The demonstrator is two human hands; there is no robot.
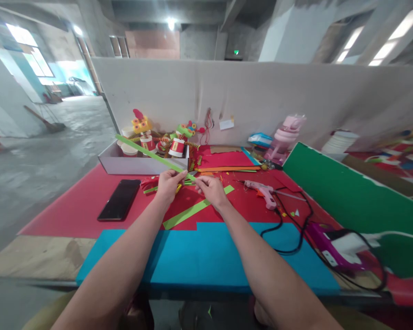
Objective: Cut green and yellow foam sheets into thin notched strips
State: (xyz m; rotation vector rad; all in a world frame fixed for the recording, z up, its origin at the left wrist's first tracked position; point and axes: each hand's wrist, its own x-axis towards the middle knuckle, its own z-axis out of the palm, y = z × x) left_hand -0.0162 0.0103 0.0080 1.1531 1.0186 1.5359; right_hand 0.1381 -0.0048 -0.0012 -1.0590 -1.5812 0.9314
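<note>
Both hands [189,185] pinching green strip [151,155]

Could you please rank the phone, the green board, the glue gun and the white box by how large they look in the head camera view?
Largest to smallest:
green board
white box
phone
glue gun

We are seeing lime-green strips [198,209], turquoise paper [199,256], a pink glue gun [261,189], a dark-green board [347,197], black-and-yellow striped springs [133,139].
</note>
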